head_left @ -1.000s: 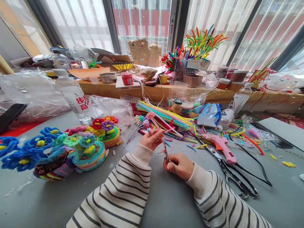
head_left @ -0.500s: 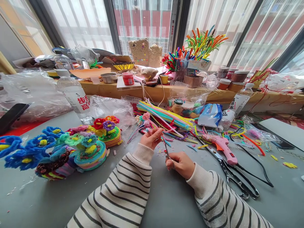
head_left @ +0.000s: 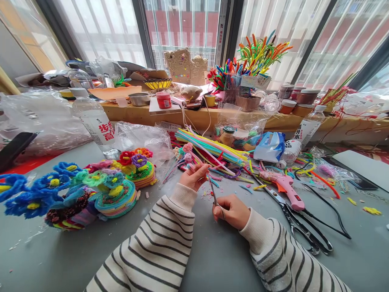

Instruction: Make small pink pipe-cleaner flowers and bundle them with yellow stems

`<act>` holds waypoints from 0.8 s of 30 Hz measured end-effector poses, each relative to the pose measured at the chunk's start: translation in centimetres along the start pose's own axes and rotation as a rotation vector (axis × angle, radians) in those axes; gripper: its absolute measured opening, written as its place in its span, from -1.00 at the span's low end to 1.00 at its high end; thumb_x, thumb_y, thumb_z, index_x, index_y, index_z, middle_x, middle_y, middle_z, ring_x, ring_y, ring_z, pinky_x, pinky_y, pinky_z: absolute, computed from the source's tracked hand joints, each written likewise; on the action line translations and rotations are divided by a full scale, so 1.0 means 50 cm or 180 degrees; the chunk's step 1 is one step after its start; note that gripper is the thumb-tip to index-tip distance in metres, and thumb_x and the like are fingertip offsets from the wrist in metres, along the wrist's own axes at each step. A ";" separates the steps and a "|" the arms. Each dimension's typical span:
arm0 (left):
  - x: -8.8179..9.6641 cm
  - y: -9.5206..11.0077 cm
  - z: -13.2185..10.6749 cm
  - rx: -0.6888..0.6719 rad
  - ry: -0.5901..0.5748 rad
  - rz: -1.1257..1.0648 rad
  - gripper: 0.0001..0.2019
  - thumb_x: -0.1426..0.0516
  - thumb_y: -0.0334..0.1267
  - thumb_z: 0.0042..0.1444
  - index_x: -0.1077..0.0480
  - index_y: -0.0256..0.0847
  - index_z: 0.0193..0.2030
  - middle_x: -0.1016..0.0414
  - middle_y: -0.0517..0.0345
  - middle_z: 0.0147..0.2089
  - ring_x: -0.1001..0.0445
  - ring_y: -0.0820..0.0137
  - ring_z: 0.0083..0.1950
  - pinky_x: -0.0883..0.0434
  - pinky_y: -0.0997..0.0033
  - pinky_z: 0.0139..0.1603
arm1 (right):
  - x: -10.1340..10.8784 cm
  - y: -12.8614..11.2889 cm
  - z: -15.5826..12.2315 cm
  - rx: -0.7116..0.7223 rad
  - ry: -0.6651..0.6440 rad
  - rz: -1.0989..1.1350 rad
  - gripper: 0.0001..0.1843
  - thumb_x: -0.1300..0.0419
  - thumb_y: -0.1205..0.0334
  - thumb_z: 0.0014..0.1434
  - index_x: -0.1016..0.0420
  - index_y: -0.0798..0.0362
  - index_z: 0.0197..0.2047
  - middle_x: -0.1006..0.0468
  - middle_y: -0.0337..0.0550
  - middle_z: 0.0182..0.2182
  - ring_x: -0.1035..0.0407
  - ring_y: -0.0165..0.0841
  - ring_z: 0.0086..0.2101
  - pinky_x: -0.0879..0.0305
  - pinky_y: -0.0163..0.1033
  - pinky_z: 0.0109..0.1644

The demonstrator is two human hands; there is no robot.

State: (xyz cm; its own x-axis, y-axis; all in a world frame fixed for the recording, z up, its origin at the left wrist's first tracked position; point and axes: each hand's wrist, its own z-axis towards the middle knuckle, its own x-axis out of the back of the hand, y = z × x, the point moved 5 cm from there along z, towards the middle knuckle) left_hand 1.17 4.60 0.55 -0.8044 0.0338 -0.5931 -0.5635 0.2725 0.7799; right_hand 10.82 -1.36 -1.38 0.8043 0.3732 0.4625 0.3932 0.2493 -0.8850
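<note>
My left hand (head_left: 194,177) is closed in a pinch on a short fuzzy pipe cleaner piece (head_left: 190,166), pale pink and blue where it shows; the fingers hide the rest. My right hand (head_left: 231,211) grips small scissors (head_left: 214,194) by the handles, their blades pointing up toward the left fingertips. Whether the blades touch the piece I cannot tell. Coloured fuzz clippings (head_left: 208,194) lie on the grey table between the hands. Just beyond the left hand are small pink fuzzy flowers (head_left: 187,157) on stems and a bundle of pastel pipe cleaners (head_left: 209,147).
Fuzzy flower-topped cakes (head_left: 117,198) and blue flowers (head_left: 54,182) stand at left. A pink glue gun (head_left: 285,186) with its black cord and large scissors (head_left: 291,219) lie at right. Water bottles (head_left: 95,121), a blue-white packet (head_left: 270,147) and a cluttered ledge (head_left: 146,115) are behind.
Almost nothing differs. My right hand with the scissors has shifted very slightly right and down; my left hand keeps its place and pinch.
</note>
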 end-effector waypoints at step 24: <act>-0.001 0.004 -0.001 0.0005 0.0013 -0.0041 -0.84 -0.27 -0.37 -0.42 -0.41 -0.31 -0.58 -0.37 0.28 -0.66 -0.29 0.67 -0.63 -0.26 0.71 -0.63 | 0.003 0.004 0.000 -0.0057 0.0120 0.0058 -0.36 0.09 -0.33 -0.16 -0.26 0.13 -0.75 -0.22 -0.25 -0.78 -0.03 -0.52 -0.68 0.04 -0.38 -0.61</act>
State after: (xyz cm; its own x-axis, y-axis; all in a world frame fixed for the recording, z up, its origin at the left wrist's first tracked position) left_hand 1.10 4.60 0.76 -0.7978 0.0264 -0.6023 -0.5736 0.2744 0.7718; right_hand 11.00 -1.25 -1.47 0.8275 0.3433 0.4443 0.3861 0.2266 -0.8942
